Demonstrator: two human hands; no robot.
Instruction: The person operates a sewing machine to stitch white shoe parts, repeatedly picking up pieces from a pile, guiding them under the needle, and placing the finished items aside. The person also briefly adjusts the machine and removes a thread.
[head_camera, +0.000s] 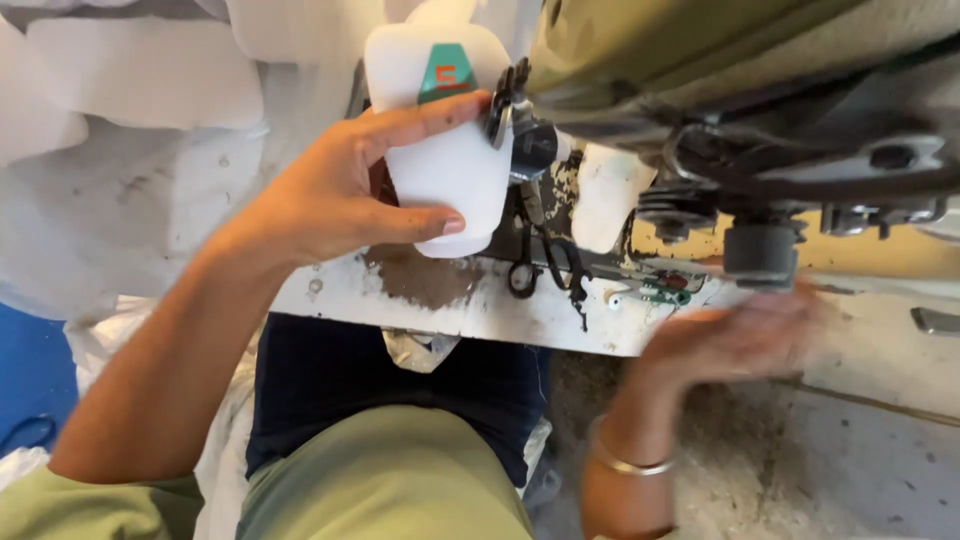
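Plastic bottle (447, 150), white with a teal label, sits in my left hand (330, 200) up against the sewing machine head (700, 120) above the worn table (480, 300). My grip is clamped on its middle, thumb under, fingers over. It looks light, smooth and slightly squeezable, so I judge the waist the safest hold. My right hand (730, 340) is blurred below the machine; I cannot tell its grip.

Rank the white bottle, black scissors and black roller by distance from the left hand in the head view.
1. White bottle: gripped in the left hand.
2. Black scissors: hanging just right of the bottle.
3. Black roller: far right, above the blurred right hand.
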